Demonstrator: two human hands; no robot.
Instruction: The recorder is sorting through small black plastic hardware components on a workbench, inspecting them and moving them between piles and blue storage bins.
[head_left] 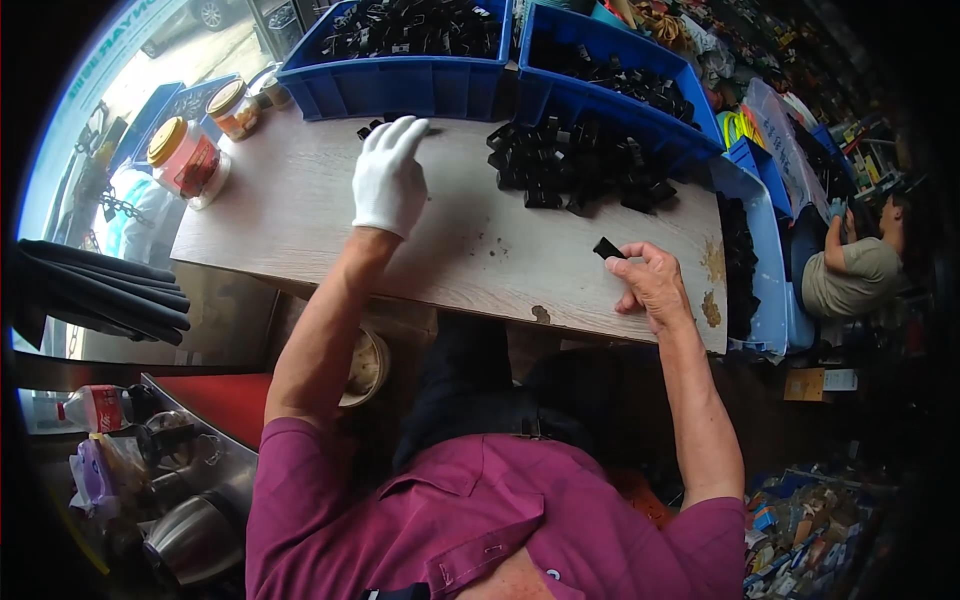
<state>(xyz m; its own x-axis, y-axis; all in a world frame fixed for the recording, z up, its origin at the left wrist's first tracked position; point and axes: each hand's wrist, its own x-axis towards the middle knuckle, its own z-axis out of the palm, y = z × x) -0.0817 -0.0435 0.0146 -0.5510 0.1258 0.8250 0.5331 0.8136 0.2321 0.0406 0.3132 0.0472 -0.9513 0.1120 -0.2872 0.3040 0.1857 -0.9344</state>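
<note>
Between the thumb and fingers of my bare right hand (652,284) is a small black plastic piece (606,247), held just above the table's right part. My left hand (390,176), in a white glove, reaches over the far left part of the table. Its fingers are stretched out, and nothing shows held in them. A few small black pieces (368,130) lie by its fingertips, partly hidden behind the glove. A heap of similar black pieces (565,165) spreads over the table between my hands, toward the far side.
Two blue bins (395,92) (610,112) of black pieces stand along the table's (300,215) far edge. Lidded jars (186,160) (234,110) are at its left end. A light-blue tub (780,300) stands off the right edge. Farther right, another person (850,265) sits.
</note>
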